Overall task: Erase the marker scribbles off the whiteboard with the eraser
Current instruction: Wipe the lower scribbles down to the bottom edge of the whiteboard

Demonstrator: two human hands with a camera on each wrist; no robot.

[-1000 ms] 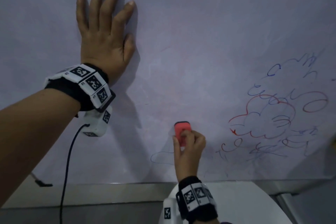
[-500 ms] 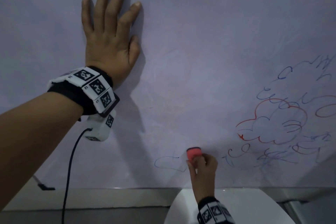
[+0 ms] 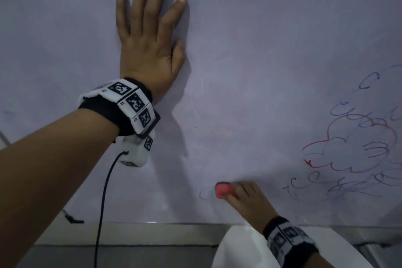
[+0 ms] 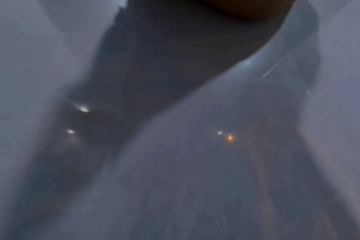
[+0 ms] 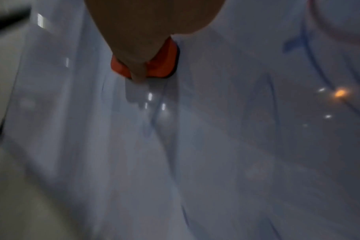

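Observation:
A pale whiteboard fills the head view. Red and blue marker scribbles cover its right side, and a small blue loop lies low in the middle. My right hand grips a small red eraser and presses it on the board at that loop's right end. In the right wrist view the eraser shows orange-red under my fingers. My left hand lies flat on the board at upper left, fingers straight and spread. The left wrist view is dark and blurred.
A metal ledge runs along the board's bottom edge. A black cable hangs from my left wrist unit. A white rounded object sits below the board near my right wrist. A small dark piece lies at the lower left.
My right hand has carried the eraser down the board and then left onto the small blue loop. The view has shifted so the scribbles sit further right. My left hand stays flat.

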